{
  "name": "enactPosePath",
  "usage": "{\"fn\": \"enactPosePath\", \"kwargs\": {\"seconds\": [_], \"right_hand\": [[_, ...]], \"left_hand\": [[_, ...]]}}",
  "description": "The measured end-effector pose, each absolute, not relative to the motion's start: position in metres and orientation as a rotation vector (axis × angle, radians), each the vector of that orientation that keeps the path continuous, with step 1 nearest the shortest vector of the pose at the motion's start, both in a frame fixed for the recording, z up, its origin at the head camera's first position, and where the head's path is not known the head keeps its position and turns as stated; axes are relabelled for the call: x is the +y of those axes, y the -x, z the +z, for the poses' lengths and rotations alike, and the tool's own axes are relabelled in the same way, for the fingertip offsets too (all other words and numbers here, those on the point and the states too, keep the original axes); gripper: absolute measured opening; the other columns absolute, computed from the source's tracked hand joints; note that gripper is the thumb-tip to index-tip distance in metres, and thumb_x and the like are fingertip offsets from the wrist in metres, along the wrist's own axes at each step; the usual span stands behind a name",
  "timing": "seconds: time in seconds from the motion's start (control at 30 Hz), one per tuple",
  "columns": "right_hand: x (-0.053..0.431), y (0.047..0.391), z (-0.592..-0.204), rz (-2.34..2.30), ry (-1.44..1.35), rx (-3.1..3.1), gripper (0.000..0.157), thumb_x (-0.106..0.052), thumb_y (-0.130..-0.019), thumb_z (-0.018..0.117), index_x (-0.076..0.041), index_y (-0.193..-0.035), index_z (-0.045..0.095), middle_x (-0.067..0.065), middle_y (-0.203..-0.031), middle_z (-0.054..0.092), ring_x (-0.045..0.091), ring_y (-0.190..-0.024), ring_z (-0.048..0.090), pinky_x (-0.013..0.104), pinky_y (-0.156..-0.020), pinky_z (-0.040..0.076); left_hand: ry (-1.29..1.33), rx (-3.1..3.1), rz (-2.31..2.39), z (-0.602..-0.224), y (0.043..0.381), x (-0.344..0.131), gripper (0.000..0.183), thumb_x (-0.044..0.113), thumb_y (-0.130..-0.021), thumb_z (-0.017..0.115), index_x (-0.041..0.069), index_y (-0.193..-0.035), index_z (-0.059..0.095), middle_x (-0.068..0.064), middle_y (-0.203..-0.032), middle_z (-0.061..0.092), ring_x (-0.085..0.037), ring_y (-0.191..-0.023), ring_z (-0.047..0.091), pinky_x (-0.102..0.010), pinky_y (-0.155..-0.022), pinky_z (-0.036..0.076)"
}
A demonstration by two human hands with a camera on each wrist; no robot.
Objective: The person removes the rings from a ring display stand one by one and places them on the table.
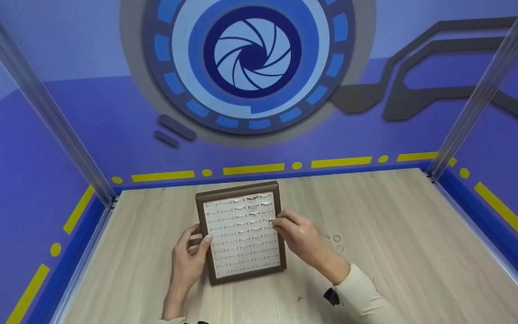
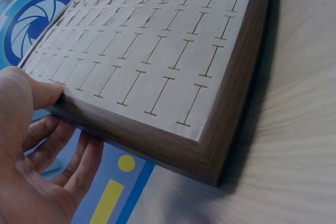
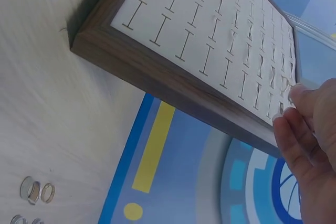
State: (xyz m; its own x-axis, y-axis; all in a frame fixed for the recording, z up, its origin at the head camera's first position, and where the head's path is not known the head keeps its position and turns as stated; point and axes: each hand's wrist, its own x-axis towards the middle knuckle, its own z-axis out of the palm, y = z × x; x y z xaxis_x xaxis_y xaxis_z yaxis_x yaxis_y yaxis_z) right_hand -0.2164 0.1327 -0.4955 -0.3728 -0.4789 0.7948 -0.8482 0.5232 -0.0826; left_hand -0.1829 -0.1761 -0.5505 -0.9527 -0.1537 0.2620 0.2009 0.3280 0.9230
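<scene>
A ring display tray (image 1: 241, 252) with a brown wood-grain frame and a white slotted pad stands tilted up on the table. My left hand (image 1: 190, 258) grips its left side, the thumb on the front edge and the fingers behind, as the left wrist view (image 2: 47, 150) also shows. At the right edge of the pad, my right hand (image 1: 303, 234) pinches a small shiny ring (image 1: 271, 220) against a slot. Its fingertips cover most of that ring in the right wrist view. A few glints of metal show in the upper slots; the lower slots are bare.
Several loose rings (image 1: 337, 238) lie on the wooden table (image 1: 398, 252) beside my right forearm; the right wrist view shows them as silver bands (image 3: 47, 192). A tiny scrap (image 1: 300, 298) lies nearer the front. Blue printed walls (image 1: 83, 135) and metal posts (image 1: 56, 117) enclose the table.
</scene>
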Motion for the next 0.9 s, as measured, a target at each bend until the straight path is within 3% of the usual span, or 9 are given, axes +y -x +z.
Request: {"fn": "enactPosePath", "kwargs": {"seconds": [0.43,0.63,0.9], "right_hand": [[0.166,0.213,-0.511,0.650,-1.091,-2.155,0.012,0.005,-0.091,0.081,-0.004,-0.097,0.077,0.001,-0.096,0.070,0.012,-0.081,0.071,0.021,-0.071,0.061],[0.181,0.211,-0.521,0.623,-1.090,-2.190,0.010,0.003,-0.093,0.080,-0.005,-0.095,0.077,0.002,-0.094,0.070,0.012,-0.082,0.071,0.021,-0.071,0.061],[0.197,0.207,-0.535,0.581,-1.095,-2.239,0.015,0.006,-0.087,0.084,-0.006,-0.093,0.077,-0.001,-0.092,0.069,0.009,-0.081,0.069,0.021,-0.068,0.060]], "left_hand": [[0.031,-2.311,-1.654,-0.548,0.184,-0.176,0.041,0.019,-0.107,0.069,0.006,-0.145,0.060,-0.015,-0.133,0.065,-0.028,-0.113,0.069,-0.026,-0.096,0.061],[0.030,-2.313,-1.653,-0.548,0.183,-0.175,0.041,0.019,-0.107,0.069,0.006,-0.145,0.060,-0.015,-0.132,0.065,-0.029,-0.113,0.069,-0.033,-0.097,0.062],[0.029,-2.304,-1.661,-0.549,0.183,-0.175,0.041,0.017,-0.107,0.069,0.005,-0.144,0.060,-0.015,-0.132,0.065,-0.030,-0.113,0.069,-0.033,-0.097,0.062]]}}
